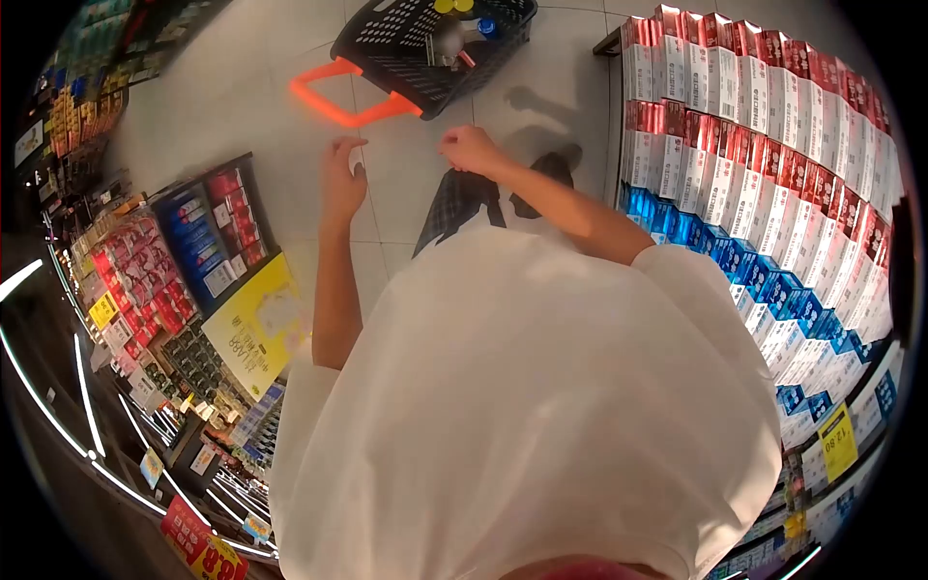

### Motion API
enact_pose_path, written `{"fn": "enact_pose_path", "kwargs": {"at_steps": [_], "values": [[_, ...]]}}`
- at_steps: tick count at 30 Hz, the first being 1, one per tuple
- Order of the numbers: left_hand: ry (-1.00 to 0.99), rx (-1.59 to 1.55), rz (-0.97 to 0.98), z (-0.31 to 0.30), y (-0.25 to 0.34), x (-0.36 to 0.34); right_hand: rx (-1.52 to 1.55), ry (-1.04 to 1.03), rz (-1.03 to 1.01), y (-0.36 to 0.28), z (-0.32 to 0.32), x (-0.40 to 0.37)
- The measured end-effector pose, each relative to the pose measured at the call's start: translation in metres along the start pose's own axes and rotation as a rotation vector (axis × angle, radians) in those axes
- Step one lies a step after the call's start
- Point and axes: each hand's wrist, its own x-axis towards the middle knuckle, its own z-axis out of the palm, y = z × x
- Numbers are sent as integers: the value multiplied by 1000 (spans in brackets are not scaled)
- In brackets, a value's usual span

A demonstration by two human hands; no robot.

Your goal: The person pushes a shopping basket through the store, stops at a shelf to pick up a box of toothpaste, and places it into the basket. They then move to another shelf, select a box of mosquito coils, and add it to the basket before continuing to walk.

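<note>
I look straight down over my white T-shirt at a shop floor. My left hand (pixel 342 179) hangs out in front, fingers loosely spread, holding nothing. My right hand (pixel 468 149) is beside it with its fingers curled in; nothing shows in it. Both hands hover just short of the orange handle (pixel 340 101) of a black shopping basket (pixel 387 39) standing on the tiles ahead. Inside the basket lie several small items, among them a blue-capped bottle (pixel 488 27) and something yellow (pixel 452 6). My dark plaid trousers and shoes (pixel 541 174) show below the hands.
A tall stack of red-and-white and blue-and-white cartons (pixel 764 145) fills the right side. On the left stands a low display of red and blue packets (pixel 208 232) with a yellow sign (pixel 256 329). Pale floor tiles (pixel 232 87) lie between them.
</note>
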Motion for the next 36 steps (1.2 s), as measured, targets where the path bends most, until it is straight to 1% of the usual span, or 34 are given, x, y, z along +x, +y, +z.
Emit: {"fn": "enact_pose_path", "kwargs": {"at_steps": [3, 5, 6, 8, 11, 12, 14, 15, 17, 18, 21, 22, 25, 27, 29, 31, 32, 36], "values": [[-4, 200, 42, -17, -50, 18, -245, -12, -264, -13, 49, 24], [-11, 395, 54, -26, -87, 37, -369, 65, -365, -11, 90, 48], [-55, 403, 45, -28, -106, 48, -431, 106, -418, -13, 110, 61], [-156, 412, 40, -29, -143, 69, -507, 150, -432, -27, 143, 75], [-117, 347, 157, -17, -201, 98, -609, 264, -414, -51, 177, 99], [-76, 407, 197, -19, -206, 104, -631, 303, -397, -56, 189, 105], [25, 530, 266, -27, -199, 121, -603, 444, -438, -78, 201, 116], [0, 521, 319, -25, -202, 130, -592, 515, -462, -86, 206, 123], [-58, 502, 419, -16, -204, 146, -658, 617, -401, -87, 212, 142], [-2, 485, 535, -8, -205, 154, -691, 668, -373, -85, 212, 155], [-423, 517, 386, 5, -195, 177, -718, 630, -245, -60, 217, 189], [-323, 474, 512, 8, -197, 177, -763, 607, -202, -56, 213, 193], [-433, 495, 418, 9, -185, 168, -896, 521, -118, -58, 201, 190], [-379, 437, 393, 21, -188, 155, -981, 467, -103, -66, 190, 171], [-323, 341, 386, 24, -180, 146, -1080, 399, -90, -59, 173, 168], [-279, 207, 397, 13, -159, 140, -1153, 340, -54, -60, 159, 161], [-313, 198, 433, 4, -149, 143, -1181, 318, -35, -68, 148, 159], [-360, 198, 421, 24, -143, 167, -1327, 295, -19, -73, 112, 173]]}}
